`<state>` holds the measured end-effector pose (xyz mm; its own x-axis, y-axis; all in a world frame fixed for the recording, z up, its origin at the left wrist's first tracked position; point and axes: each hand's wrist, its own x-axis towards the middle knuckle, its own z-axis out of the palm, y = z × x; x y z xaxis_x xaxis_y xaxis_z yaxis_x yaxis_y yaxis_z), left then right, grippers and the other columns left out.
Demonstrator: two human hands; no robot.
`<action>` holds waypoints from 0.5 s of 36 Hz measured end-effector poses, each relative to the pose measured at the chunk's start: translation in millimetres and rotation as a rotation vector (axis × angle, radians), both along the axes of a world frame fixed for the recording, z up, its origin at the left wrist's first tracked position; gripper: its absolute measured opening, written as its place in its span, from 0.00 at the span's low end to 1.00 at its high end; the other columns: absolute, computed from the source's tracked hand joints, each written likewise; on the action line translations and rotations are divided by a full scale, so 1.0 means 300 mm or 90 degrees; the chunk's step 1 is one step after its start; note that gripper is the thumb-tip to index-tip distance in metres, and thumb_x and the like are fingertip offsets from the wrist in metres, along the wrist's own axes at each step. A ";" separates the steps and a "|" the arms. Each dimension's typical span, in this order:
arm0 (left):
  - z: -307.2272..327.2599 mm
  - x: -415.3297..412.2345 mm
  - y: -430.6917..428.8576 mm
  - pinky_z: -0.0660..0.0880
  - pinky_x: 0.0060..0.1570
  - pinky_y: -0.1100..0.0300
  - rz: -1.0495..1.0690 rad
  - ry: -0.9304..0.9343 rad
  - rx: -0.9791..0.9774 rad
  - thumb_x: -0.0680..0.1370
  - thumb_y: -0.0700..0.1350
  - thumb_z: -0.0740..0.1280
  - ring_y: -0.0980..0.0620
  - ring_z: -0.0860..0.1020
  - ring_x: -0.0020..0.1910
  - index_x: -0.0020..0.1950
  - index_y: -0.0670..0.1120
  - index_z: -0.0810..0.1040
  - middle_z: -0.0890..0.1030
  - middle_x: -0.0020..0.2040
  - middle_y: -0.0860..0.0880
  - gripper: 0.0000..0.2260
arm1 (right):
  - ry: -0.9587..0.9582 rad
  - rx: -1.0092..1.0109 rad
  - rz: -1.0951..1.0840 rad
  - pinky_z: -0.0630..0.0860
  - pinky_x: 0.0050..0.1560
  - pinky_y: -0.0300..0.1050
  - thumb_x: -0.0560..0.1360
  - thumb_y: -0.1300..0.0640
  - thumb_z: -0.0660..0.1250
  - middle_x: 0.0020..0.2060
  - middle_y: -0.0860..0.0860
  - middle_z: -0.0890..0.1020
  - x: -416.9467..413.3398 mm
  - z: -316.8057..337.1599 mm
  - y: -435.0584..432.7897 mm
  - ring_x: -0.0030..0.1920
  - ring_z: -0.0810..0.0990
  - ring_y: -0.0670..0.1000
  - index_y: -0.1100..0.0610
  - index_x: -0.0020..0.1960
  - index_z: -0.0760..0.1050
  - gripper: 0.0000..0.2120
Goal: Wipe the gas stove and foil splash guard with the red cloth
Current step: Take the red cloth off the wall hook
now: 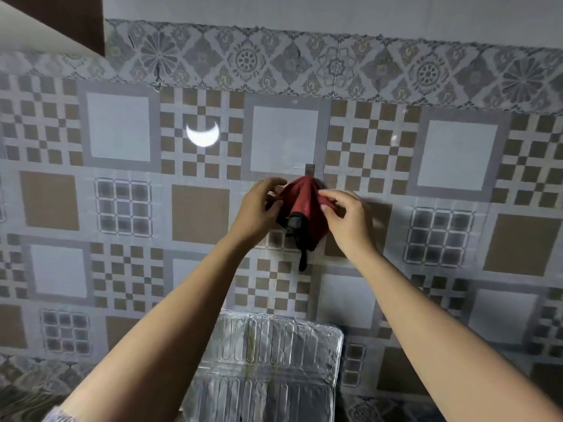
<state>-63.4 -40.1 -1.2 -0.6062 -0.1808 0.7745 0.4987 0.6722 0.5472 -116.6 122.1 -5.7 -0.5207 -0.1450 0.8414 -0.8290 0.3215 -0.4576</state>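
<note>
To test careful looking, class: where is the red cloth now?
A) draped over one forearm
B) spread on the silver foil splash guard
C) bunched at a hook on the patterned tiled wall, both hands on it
C: the red cloth hangs bunched at a small hook on the patterned tiled wall, and the left hand and right hand each pinch a side of it.

Soft dim light (crescent glare [202, 134], bowed edges)
</note>
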 end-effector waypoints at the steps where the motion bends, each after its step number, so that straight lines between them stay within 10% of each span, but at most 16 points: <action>1: 0.001 0.002 -0.002 0.74 0.42 0.76 -0.003 0.001 0.005 0.77 0.34 0.61 0.54 0.75 0.52 0.62 0.45 0.72 0.74 0.59 0.46 0.14 | -0.003 -0.008 -0.005 0.69 0.47 0.24 0.73 0.65 0.67 0.49 0.51 0.79 0.004 0.010 0.000 0.48 0.75 0.46 0.57 0.56 0.80 0.12; 18: -0.017 0.326 0.092 0.75 0.35 0.65 -0.255 -0.189 0.093 0.69 0.28 0.61 0.51 0.74 0.44 0.48 0.47 0.66 0.73 0.49 0.46 0.16 | 0.136 0.055 0.079 0.71 0.47 0.24 0.71 0.69 0.66 0.45 0.52 0.81 0.313 0.173 0.082 0.45 0.77 0.45 0.61 0.50 0.82 0.10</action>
<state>34.5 -12.7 -6.4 -0.8397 0.0176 0.5427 0.5105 0.3663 0.7780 -22.8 146.5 46.1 -0.3061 -0.2731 0.9120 -0.9396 0.2410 -0.2431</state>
